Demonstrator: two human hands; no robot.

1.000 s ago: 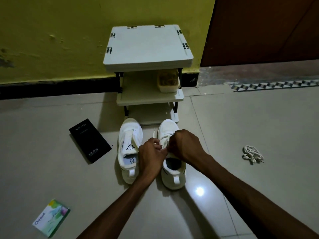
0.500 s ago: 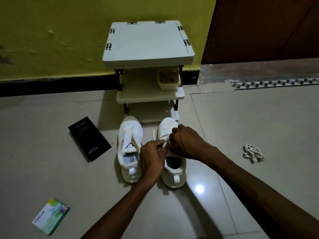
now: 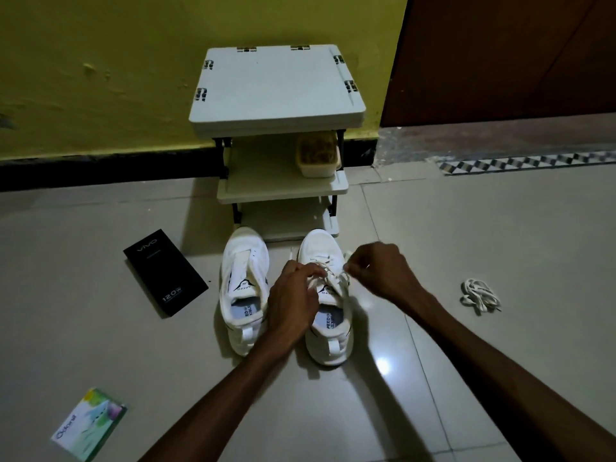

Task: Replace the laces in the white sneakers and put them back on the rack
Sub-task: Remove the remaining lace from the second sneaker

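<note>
Head cam | L hand (image 3: 293,296) pinching lace (image 3: 333,276) over tongue, R hand (image 3: 383,278) pinching it at shoe's right edge | lace sitting in sneaker (image 3: 328,348) centre frame, 2nd sneaker (image 3: 245,288) lying just left of it | rack (image 3: 276,95) standing upper centre | lace bundle (image 3: 480,293) lying mid right on floor

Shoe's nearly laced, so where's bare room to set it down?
Free: the rack top, the middle shelf left of the container, floor between the right sneaker and the loose lace bundle. Crowded: over that sneaker, where the left hand and right hand pinch its lace.
</note>
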